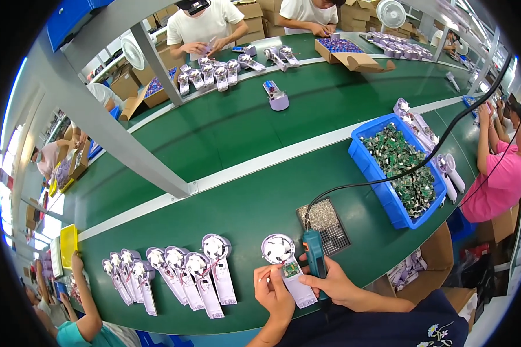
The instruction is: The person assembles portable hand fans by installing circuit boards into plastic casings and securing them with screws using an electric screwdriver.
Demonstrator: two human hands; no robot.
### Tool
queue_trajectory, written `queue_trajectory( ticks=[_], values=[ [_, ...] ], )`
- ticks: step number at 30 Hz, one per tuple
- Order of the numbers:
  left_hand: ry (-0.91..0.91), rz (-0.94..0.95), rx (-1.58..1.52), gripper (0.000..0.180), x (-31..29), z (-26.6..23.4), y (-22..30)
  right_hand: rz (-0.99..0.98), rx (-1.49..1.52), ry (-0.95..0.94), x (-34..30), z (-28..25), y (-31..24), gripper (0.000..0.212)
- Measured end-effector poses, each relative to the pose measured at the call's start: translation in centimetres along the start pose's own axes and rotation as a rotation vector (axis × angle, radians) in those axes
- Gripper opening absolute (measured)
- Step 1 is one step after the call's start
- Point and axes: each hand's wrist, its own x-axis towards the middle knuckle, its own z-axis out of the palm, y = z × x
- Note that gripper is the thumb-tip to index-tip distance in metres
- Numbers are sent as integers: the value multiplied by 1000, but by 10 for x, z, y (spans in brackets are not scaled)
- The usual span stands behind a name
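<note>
The fan [280, 252] is between the two hands, over the near edge of the green bench [260, 202], its long axis running away from the person and leaning a little left: round head at the far end, white handle [304, 295] pointing back toward the body and slightly right. The left hand [274, 295] grips it along the left edge, thumb on top beside the board [290, 269], a small white piece showing at its fingers, too small to make out. The right hand [337, 284] is closed around the driver [315, 254], its thumb reaching left onto the handle just below the board, so both hands meet on the one part. The board, set in the handle just below the head, is about as near to one thumb as to the other. The driver lies just right of the fan, nearly alongside it, its corded end away from the person and its other end pointing back toward the dark clothing, not at the board; whether its tip touches anything I cannot tell. The screw tray [340, 236] lies beyond the right hand, just past the driver.
</note>
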Motion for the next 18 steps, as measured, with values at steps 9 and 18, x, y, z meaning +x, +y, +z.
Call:
queue_trajectory(
  ticks=[9,18],
  values=[
    [6,67,48,12,-3,2,11,-331,-312,72,-3,9,-5,44],
    [64,89,36,14,-7,8,8,-289,-326,146,-3,9,8,38]
  ],
)
